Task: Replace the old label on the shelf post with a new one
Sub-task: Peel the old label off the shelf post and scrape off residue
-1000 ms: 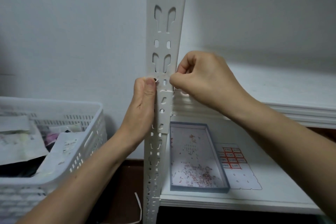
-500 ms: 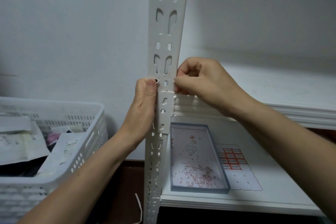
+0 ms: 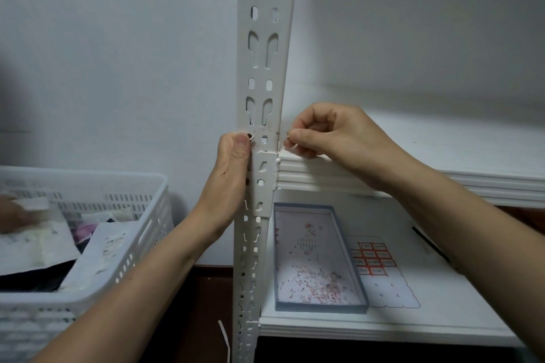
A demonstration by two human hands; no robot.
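1. The left hand (image 3: 233, 174) gripped the left edge of the white perforated metal shelf post (image 3: 267, 74), thumb pressed against its face, probably to steady it for peeling.
2. The right hand (image 3: 333, 138), just right of the post, pinched a thin white sliver (image 3: 288, 147) between thumb and forefinger. This was likely a strip of torn-off label.
3. The old label showed only as a scuffed residue patch (image 3: 262, 130) on the post's face, level with both thumbs, so removal looked nearly finished.
4. The white sheet of red-bordered new labels (image 3: 373, 258) lay lower and to the right of the post, untouched, beside a shallow blue-rimmed tray (image 3: 321, 308) of scraps.
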